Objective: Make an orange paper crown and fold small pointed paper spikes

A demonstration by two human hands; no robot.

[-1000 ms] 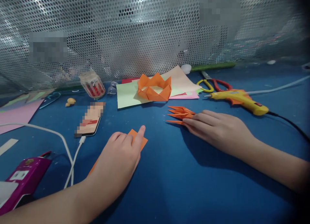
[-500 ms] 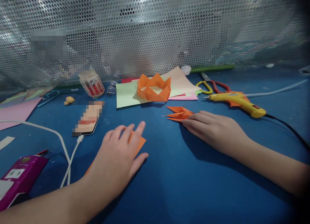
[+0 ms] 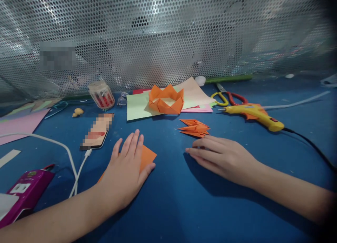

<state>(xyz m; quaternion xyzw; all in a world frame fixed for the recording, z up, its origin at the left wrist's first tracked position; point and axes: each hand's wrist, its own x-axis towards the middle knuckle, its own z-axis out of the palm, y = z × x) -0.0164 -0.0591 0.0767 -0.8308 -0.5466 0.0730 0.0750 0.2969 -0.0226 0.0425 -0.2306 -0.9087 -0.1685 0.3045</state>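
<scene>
My left hand [image 3: 127, 167] lies flat over a sheet of orange paper [image 3: 147, 157], fingers stretched out, covering much of the sheet. My right hand [image 3: 221, 159] hovers or rests just in front of a small bundle of pointed folded orange paper pieces [image 3: 194, 127]; its fingers are stretched forward with nothing seen in them. The folded pieces lie on the blue table, apart from the fingertips or nearly so. Behind them a zigzag orange paper ring [image 3: 166, 102] stands on a pale green sheet [image 3: 137, 108].
A yellow glue gun [image 3: 255, 115] and scissors [image 3: 237, 98] lie at the right. On the left are a phone [image 3: 98, 132] with a white cable [image 3: 79, 174], a jar [image 3: 102, 95] with red contents and a purple power strip [image 3: 28, 187]. A perforated metal panel [image 3: 168, 36] rises behind.
My right hand has let go of the folded orange pieces and drawn back toward me. My left hand has flattened onto the orange sheet, its fingers closer together.
</scene>
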